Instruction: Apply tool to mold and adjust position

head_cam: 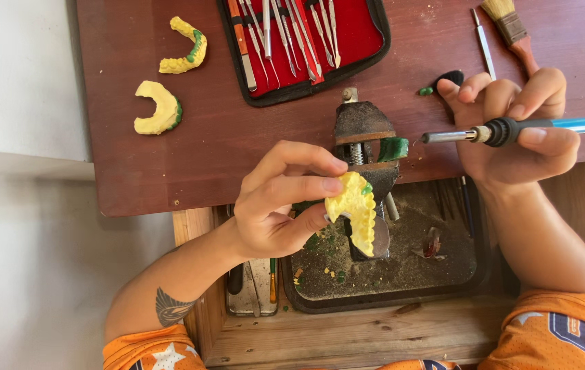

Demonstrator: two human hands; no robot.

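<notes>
Looks like mid wax-up to me: left hand (275, 205) pinches the yellow dental cast (355, 212) just above the dusty tray (388, 274), near the small vise (364, 137). Right hand (518, 123) is wrapped around the electric wax pen (511, 130), tip pointing left, well apart from the cast (two more casts (169, 82) lie far left). Next move needs a steady tip.

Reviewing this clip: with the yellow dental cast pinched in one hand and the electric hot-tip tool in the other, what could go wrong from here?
1. The left hand pinches the yellow dental cast by one edge only, over the dark tray; it might slip and chip.
2. The hot-tip tool in the right hand points its metal tip toward the left fingers; a burn seems possible.
3. The green wax bit on the cast could over-melt.
</notes>
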